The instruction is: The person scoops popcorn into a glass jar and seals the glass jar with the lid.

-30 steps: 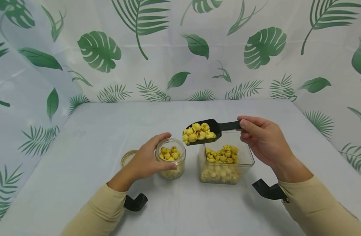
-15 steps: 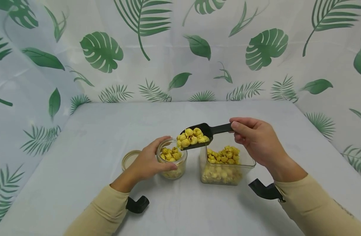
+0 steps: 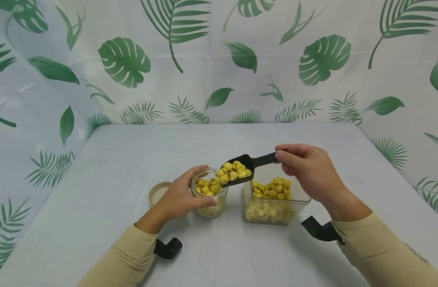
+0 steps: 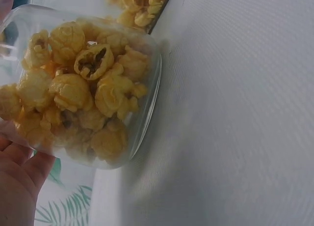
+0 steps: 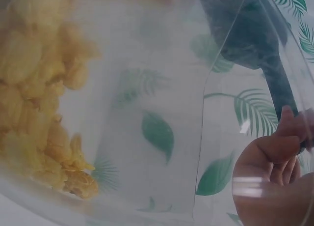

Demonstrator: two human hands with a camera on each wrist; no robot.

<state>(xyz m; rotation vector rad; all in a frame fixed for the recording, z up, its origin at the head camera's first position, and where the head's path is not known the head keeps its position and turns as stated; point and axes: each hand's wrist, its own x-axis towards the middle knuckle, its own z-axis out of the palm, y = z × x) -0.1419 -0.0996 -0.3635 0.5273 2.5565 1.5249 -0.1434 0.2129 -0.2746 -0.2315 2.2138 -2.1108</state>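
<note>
My left hand (image 3: 181,195) grips a small glass jar (image 3: 219,201) partly filled with yellow popcorn; in the left wrist view the popcorn (image 4: 73,88) shows through the jar's clear wall. With thumb and fingers my right hand (image 3: 308,171) pinches the handle of a black scoop (image 3: 263,160). Popcorn (image 3: 233,172) is heaped in that scoop, whose tip is tilted down at the right side of the jar's mouth. Beneath and to the right stands a clear rectangular container (image 3: 299,202) holding more popcorn. The right wrist view looks through its wall at the scoop (image 5: 279,83).
A round lid with a gold rim (image 3: 154,191) lies on the white table behind the left hand, which partly covers it. Black wrist mounts (image 3: 167,248) stick out from both sleeves. A leaf-patterned cloth (image 3: 190,59) hangs behind and beside the table.
My right hand has moved left and slightly down, bringing the loaded scoop from above the rectangular container to the jar's mouth. The left hand keeps its hold on the jar.
</note>
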